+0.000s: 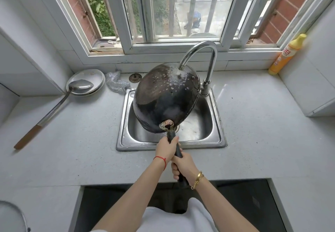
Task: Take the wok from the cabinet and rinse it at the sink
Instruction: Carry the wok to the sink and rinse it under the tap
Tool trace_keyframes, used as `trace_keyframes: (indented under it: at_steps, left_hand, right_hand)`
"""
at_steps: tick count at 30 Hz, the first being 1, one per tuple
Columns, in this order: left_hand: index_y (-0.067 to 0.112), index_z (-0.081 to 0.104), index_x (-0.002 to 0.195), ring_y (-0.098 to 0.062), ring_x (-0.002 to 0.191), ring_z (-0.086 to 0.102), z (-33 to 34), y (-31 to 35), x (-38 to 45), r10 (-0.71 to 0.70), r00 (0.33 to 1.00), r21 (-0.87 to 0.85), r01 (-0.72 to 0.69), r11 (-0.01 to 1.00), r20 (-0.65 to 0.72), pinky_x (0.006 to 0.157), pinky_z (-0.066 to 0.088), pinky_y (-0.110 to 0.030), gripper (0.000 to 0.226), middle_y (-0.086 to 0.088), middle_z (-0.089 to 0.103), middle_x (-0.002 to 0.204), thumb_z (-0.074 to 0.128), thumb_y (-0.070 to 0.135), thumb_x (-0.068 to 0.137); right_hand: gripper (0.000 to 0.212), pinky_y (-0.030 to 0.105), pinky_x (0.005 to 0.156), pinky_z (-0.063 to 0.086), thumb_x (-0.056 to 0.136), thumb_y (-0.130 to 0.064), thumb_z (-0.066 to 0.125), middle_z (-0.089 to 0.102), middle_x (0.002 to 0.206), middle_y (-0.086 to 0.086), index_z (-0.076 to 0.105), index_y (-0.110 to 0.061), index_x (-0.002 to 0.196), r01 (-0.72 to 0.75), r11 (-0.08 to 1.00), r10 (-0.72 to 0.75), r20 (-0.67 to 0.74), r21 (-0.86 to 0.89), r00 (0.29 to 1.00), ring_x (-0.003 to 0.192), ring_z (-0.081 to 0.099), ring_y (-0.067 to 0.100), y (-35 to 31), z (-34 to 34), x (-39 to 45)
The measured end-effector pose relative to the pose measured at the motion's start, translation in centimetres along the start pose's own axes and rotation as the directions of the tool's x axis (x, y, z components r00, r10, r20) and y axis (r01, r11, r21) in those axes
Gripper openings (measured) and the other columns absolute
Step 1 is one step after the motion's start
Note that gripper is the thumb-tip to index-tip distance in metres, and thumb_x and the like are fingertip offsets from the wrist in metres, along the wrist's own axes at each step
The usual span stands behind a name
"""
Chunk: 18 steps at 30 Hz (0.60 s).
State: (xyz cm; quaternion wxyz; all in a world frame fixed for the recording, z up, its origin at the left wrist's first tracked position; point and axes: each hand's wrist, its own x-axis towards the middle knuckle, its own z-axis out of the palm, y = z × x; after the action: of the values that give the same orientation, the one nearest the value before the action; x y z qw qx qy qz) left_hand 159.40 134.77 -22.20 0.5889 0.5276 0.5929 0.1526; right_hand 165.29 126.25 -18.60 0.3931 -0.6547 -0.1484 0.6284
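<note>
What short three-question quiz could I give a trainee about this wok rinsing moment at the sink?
1. True or false: both hands grip the wok by its handle.
2. Which side of the wok does the water from the faucet hit? A) the inside B) the outer underside C) the handle
3. Fill in: the long ladle rests its bowl on a ____ left of the sink.

Key
1. True: the left hand sits nearer the wok, the right hand behind it.
2. B
3. plate
</note>
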Motion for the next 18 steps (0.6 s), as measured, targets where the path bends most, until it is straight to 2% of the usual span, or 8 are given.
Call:
trace_keyframes:
  at_steps: [3, 6, 9, 18]
  left_hand:
    - [0.016, 0.064, 0.089, -0.026, 0.086, 0.073, 0.1, -0.4, -0.5, 0.001, 1.000, 0.000, -0.001, 1.000, -0.005, 0.088, 0.057, -0.046, 0.041, -0.006, 0.075, 0.088, 0.057, 0.055, 0.078]
    - [0.018, 0.065, 0.092, -0.026, 0.088, 0.072, 0.3, -1.5, -0.3, -0.009, 1.000, -0.008, 0.009, 1.000, -0.010, 0.088, 0.057, -0.046, 0.061, -0.006, 0.075, 0.092, 0.053, 0.070, 0.062]
    - [0.015, 0.065, 0.097, -0.026, 0.089, 0.072, 0.6, -2.1, -0.6, -0.011, 1.000, 0.003, 0.011, 1.000, -0.007, 0.088, 0.058, -0.046, 0.071, -0.007, 0.075, 0.094, 0.050, 0.073, 0.059]
    - [0.015, 0.066, 0.097, -0.028, 0.089, 0.072, 2.1, -2.4, -0.1, -0.006, 1.000, 0.010, 0.005, 1.000, 0.023, 0.088, 0.057, -0.046, 0.072, -0.008, 0.075, 0.095, 0.051, 0.074, 0.060]
  right_hand:
    - [0.023, 0.021, 0.039, 0.041, 0.097, -0.020, 0.055, 0.046, 0.051, 0.004, 0.048, -0.007, 0.080, 0.007, 1.000, -0.007, 0.009, -0.009, 1.000, 0.039, 0.043, 0.014, 0.4, -0.2, -0.4]
    - [0.023, 0.021, 0.039, 0.042, 0.097, -0.022, 0.055, 0.046, 0.052, 0.004, 0.049, -0.007, 0.081, 0.005, 1.000, -0.005, 0.011, -0.012, 1.000, 0.038, 0.043, 0.014, 0.9, -0.3, -0.8]
    - [0.022, 0.021, 0.038, 0.040, 0.098, -0.021, 0.054, 0.045, 0.050, 0.003, 0.047, -0.008, 0.082, -0.003, 1.000, 0.003, 0.017, 0.001, 1.000, 0.038, 0.042, 0.014, 1.5, -0.4, -1.2]
    - [0.020, 0.022, 0.038, 0.038, 0.098, -0.022, 0.054, 0.043, 0.052, 0.005, 0.046, -0.008, 0.085, -0.003, 1.000, 0.004, -0.016, 0.031, 1.000, 0.039, 0.040, 0.015, 1.6, -1.4, -1.6]
